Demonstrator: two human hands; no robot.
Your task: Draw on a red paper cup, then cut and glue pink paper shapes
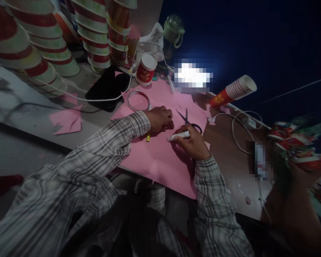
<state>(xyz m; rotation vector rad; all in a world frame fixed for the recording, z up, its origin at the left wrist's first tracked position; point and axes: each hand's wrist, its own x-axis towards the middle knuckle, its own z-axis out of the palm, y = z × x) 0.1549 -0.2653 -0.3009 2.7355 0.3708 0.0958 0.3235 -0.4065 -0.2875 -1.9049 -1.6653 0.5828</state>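
Observation:
My right hand is closed around a white tube, which looks like a glue stick. Its pale end points left, just over a large pink sheet of paper. My left hand rests on the same sheet with its fingers curled inward; whatever they pinch, if anything, is hidden. From under that wrist sticks out the yellow end of a marker. Black-handled scissors lie with blades spread, just beyond my right hand. A roll of tape or ring sits on the paper behind my left wrist.
Tall stacks of red-and-white paper cups line the back left. One cup stands upside down near a black tablet or phone. Another cup stack leans at right, beside a white cable. Another person's arm is at far right.

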